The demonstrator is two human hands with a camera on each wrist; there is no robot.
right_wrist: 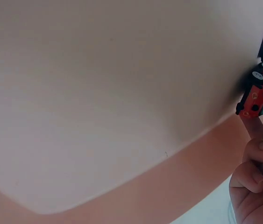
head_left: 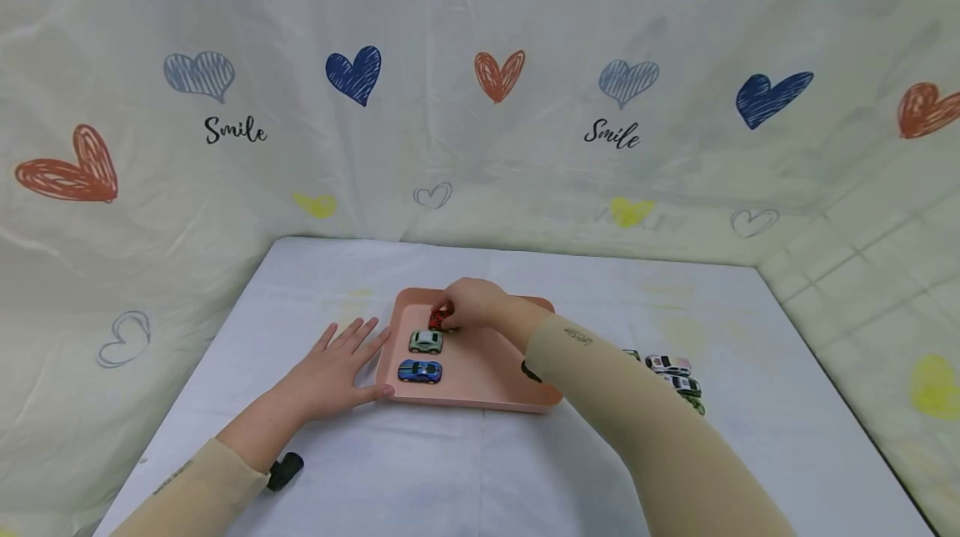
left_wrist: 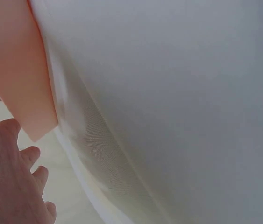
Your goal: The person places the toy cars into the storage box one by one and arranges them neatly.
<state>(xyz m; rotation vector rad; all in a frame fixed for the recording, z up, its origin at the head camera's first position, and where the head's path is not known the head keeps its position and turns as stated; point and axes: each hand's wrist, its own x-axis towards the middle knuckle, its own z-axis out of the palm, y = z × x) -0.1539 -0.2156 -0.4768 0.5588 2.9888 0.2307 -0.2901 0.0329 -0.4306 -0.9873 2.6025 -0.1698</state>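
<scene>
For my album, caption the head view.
Right hand pinches a small red toy car inside a pink rectangular tray; left hand at its edge.

Head view evenly, diffusely lit; soft shadow cast on white cloth-covered table (head_left: pixel 780 370) just nearside of pink rectangular tray (head_left: pixel 480 370). Wrist views rendered dimmer, tray interior greyed by shade, detail softened.

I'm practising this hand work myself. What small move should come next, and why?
Probably the right hand should release the red car onto the pink tray: it pinches the car towards the tray's far-left corner, roughly in line beyond the pale green car and the blue car.
</scene>
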